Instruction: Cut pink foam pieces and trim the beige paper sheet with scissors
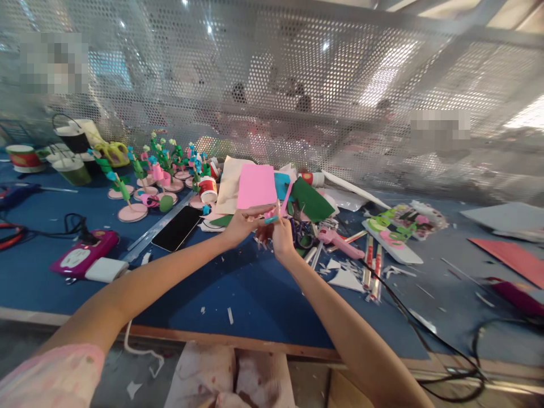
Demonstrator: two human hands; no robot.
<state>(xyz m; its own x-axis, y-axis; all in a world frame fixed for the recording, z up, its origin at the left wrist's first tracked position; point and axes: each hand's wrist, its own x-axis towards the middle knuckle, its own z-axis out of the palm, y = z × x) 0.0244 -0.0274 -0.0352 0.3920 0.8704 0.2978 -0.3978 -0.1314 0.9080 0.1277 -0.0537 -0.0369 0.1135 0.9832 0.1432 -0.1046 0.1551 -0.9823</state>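
Over the middle of the table, my left hand (246, 224) and my right hand (282, 235) meet with fingers pinched together. Between the fingertips shows a small turquoise piece (271, 220), with a bit of pink beside it; its exact kind is too small to tell. Just behind the hands lies a pink sheet (256, 186) on a cream sheet (227, 184). To its right are a blue sheet (282, 185) and a dark green sheet (313, 200). A pink glue gun (342, 242) rests right of my right hand, near scissors (302, 229).
Small paper flowers on round pink bases (132, 213) stand at the back left. A black phone (177, 228) and a magenta power block (87, 254) lie left. White scraps (346, 279) and a black cable (397, 297) are on the right. A perforated metal screen (272, 96) rises behind.
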